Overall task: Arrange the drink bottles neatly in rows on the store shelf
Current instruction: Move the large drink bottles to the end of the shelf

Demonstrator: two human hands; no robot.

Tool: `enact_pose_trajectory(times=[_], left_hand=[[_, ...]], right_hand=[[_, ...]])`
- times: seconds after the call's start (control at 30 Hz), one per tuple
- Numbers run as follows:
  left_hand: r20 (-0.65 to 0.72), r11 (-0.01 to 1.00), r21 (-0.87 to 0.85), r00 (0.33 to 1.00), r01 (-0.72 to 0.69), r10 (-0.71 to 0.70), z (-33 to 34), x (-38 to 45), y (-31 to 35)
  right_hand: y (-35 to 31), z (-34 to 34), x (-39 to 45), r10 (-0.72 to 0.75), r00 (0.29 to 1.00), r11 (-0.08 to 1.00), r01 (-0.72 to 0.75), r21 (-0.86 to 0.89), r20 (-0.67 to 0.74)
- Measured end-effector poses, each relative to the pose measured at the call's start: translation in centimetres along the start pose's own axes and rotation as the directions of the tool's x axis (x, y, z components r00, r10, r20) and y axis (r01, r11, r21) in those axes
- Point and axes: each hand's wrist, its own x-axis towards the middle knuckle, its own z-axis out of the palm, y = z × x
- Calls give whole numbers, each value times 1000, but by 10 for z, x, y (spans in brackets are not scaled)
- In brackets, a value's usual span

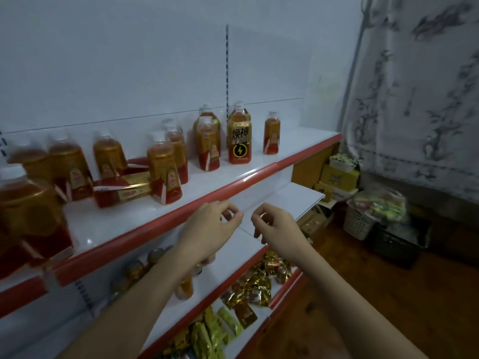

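Head view: left hand (212, 226), right hand (274, 226) fingers loosely curled, empty.

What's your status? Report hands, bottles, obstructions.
Left hand and right hand empty, fingers loosely curled, below the top shelf edge. Bottles scattered, two toppled. Nothing in the way.

bottle (239, 142) label reading 焕神, black circle with lightning bolt
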Motion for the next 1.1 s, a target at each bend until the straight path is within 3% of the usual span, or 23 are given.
enact_pose_trajectory(times=[0.2, 0.33, 0.47, 0.8, 0.93, 1.1], left_hand=[[-14, 981, -194, 1000, -21, 19, 47, 85, -27], [-48, 965, -262, 999, -6, -7, 69, 145, -41], [-128, 958, -287, 992, -18, -20, 75, 198, -46], [-245, 926, -363, 949, 102, -201, 109, 306, -46], [-300, 914, -363, 905, 182, -300, 124, 338, -44], [-272, 799, -535, 840, 274, -470, 131, 372, -37]], right_hand=[[66, -14, 61, 140, 990, 987, -141, 75, 16], [107, -28, 114, 158, 987, 986, -156, 50, -28], [124, -30, 169, 126, 985, 984, -109, 144, -116], [142, -41, 310, -56, 990, 911, 104, 400, -130], [150, -47, 368, -76, 997, 864, 66, 499, 1], [141, -47, 420, -184, 958, 828, 30, 560, 220]])
